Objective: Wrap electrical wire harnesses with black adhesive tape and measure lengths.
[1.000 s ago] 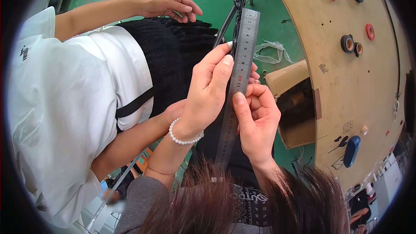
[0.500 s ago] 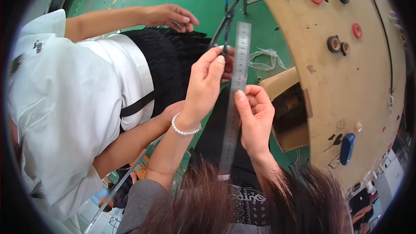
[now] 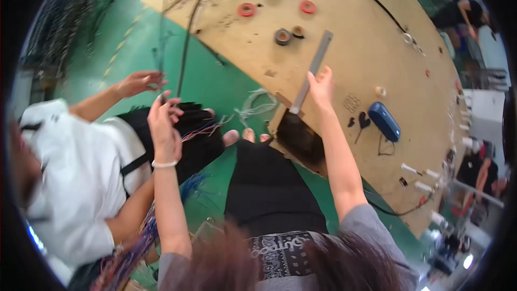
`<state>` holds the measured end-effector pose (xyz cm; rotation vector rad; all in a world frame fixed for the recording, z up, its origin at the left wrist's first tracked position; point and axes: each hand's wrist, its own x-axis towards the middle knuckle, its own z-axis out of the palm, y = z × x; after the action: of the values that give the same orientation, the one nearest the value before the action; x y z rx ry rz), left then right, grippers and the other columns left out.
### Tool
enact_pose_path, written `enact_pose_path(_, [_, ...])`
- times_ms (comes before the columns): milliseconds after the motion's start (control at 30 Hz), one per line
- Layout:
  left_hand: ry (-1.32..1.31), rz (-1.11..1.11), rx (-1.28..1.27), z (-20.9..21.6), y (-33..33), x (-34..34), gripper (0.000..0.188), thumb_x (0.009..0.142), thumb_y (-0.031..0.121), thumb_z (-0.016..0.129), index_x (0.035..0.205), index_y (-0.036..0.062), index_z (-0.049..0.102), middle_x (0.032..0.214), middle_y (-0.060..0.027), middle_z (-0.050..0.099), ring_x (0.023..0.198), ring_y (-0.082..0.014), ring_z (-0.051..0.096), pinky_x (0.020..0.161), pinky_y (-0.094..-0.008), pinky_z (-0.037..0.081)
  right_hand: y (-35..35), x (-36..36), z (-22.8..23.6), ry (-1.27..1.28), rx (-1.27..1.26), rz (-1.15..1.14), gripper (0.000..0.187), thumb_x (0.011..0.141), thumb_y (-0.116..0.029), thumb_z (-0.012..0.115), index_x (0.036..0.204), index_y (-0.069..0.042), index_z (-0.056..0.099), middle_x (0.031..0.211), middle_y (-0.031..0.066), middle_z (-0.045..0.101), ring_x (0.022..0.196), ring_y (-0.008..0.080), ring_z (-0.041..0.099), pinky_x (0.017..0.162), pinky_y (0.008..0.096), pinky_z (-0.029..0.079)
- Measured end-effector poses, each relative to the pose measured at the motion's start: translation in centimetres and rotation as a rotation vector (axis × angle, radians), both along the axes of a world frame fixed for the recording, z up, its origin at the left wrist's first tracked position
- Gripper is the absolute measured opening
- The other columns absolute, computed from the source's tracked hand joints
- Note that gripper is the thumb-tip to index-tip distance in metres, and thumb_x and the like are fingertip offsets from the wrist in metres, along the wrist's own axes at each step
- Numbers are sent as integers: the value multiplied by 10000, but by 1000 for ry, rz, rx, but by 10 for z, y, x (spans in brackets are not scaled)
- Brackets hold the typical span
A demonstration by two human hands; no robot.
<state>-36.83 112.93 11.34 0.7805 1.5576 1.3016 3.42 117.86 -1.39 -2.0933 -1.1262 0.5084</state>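
My right hand [image 3: 322, 87] grips a steel ruler [image 3: 318, 62], its thumb along the ruler's edge. The ruler slants over the wooden table, its lower end by the opening of a cardboard box [image 3: 299, 132]. Far to the left, my left hand [image 3: 165, 125], with a pearl bracelet [image 3: 164, 164] on the wrist, has its fingers bent around a thin dark wire bundle [image 3: 160, 64], slightly blurred. Loose coloured wires [image 3: 203, 129] stick out beside this hand. A co-worker's hand [image 3: 141, 82] is at the same bundle, just above mine.
On the table [image 3: 231, 48] lie red tape rolls [image 3: 246, 9], dark tape rolls [image 3: 283, 36] and a blue case [image 3: 384, 121]. A co-worker in a white shirt [image 3: 81, 167] is close on my left. Clear plastic [image 3: 258, 102] lies on the green floor; more wires [image 3: 134, 237] hang lower left.
My right hand has carried the ruler away from the wire bundle, rightward over the table. My left hand has moved left with the bundle. The view has turned toward the table.
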Motion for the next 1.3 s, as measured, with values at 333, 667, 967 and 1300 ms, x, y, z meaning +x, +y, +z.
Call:
enact_pose_path(333, [279, -129, 91, 2, -6, -24, 242, 1038, 157, 396, 1154, 6, 546, 872, -78, 705, 575, -67, 523, 508, -239, 394, -219, -111, 47, 710, -106, 398, 225, 954, -83, 609, 1163, 0, 623, 907, 71, 686, 838, 132, 656, 794, 303, 541])
enact_pose_path(667, [473, -176, 114, 11, -9, -8, 241, 1051, 139, 378, 1099, -24, 549, 765, -111, 718, 535, -173, 633, 491, -339, 476, -71, -231, 125, 995, -46, 700, 210, 997, -184, 566, 1058, -29, 696, 894, 35, 705, 742, 82, 607, 591, 247, 484])
enact_pose_path(967, [883, -92, 41, 16, -10, 29, 237, 1036, 152, 423, 1021, -28, 577, 759, -196, 679, 723, -408, 670, 637, -480, 500, 34, -275, 134, 794, -229, 887, 365, 883, -386, 742, 862, -21, 747, 687, -2, 631, 558, 63, 510, 485, 259, 355])
enact_pose_path(1300, [779, -19, 37, -4, -8, 19, 272, 1042, 184, 423, 1080, -25, 594, 751, -172, 665, 714, -342, 672, 654, -429, 504, -13, -248, 100, 1031, -50, 795, 354, 969, -293, 670, 1128, 23, 666, 786, 8, 610, 516, 59, 458, 454, 243, 382])
